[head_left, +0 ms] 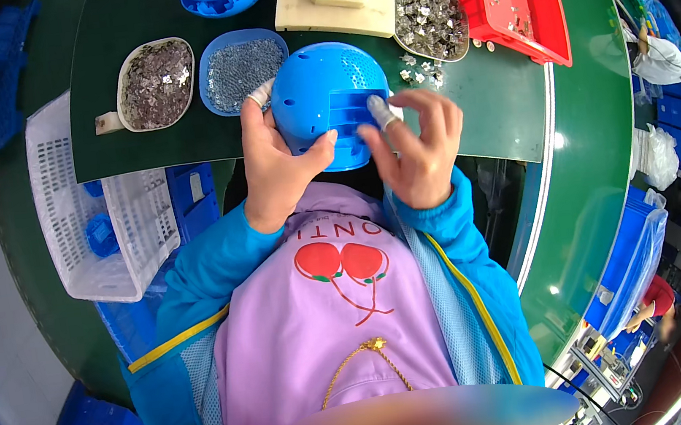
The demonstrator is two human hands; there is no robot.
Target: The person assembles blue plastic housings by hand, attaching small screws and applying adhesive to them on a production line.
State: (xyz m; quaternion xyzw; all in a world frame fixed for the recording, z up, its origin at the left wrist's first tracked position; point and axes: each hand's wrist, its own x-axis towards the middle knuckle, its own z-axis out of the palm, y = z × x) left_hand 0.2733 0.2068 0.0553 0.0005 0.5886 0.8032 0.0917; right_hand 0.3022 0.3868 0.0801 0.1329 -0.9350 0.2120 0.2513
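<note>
A rounded blue plastic housing (304,89) with a perforated patch and an open rectangular recess is tilted over the table's near edge. My left hand (278,156) grips its left side, thumb along the lower front and fingers behind. At the recess, my right hand (417,144) has its thumb and index finger drawn together by the right edge. Any small part between them is too hidden to make out. White wraps cover a fingertip on each hand. Just beyond the right hand, several small shiny metal pieces (423,75) lie loose on the green table.
Behind the housing are a blue tray (204,68) of small metal parts, two cream trays (121,99) (466,27) of metal pieces, and a beige block fixture (294,6). A red bin (560,24) stands right, blue shells (226,6) far back, a white crate (59,204) left.
</note>
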